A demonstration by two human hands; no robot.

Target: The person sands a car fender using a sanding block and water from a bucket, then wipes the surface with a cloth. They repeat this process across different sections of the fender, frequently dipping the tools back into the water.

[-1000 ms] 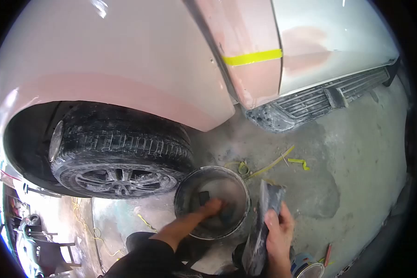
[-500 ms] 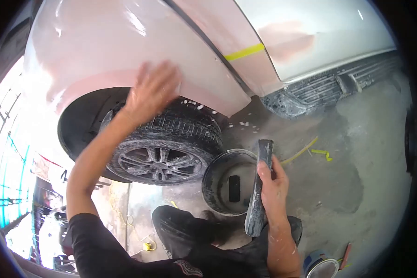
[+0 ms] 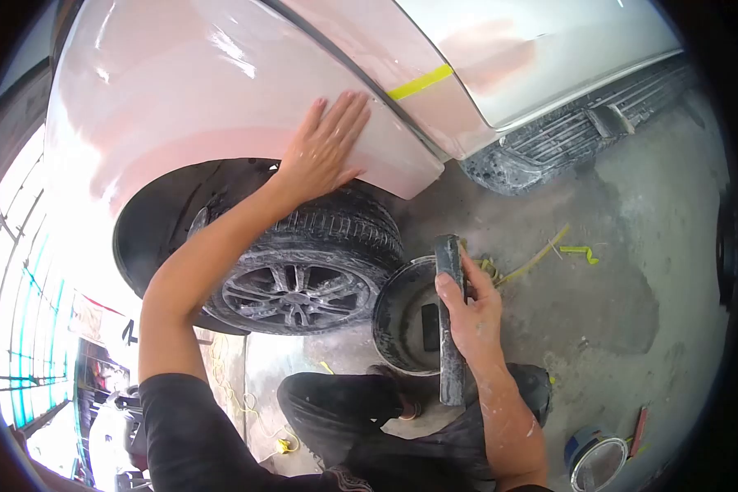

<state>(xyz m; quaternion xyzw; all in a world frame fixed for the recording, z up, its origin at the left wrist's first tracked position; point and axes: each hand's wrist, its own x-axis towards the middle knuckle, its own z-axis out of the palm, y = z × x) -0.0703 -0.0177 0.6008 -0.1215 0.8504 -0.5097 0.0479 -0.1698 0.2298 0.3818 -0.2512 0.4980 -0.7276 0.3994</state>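
My left hand (image 3: 324,152) lies flat with fingers spread on the wet, pinkish-white car panel (image 3: 197,90), just above the wheel arch. My right hand (image 3: 474,316) grips a long dark block (image 3: 450,328), held upright beside the bucket. The round dark bucket (image 3: 383,328) stands under that block, with a small black block (image 3: 430,327) inside it. Below the arch is the dusty tyre (image 3: 320,234) with its spoked rim (image 3: 295,297). A strip of yellow tape (image 3: 421,83) crosses the panel right of my left hand.
A grey running board (image 3: 549,148) juts out at the upper right. A yellow hose (image 3: 541,258) and a scrap of yellow-green tape (image 3: 580,252) lie on the floor. At the lower right are a can (image 3: 599,463) and a reddish stick (image 3: 639,430). My bent knees are below the bucket.
My left hand has moved right, from a blurred position over the arch onto the panel. The long block in my right hand is now more upright. The view has shifted slightly.
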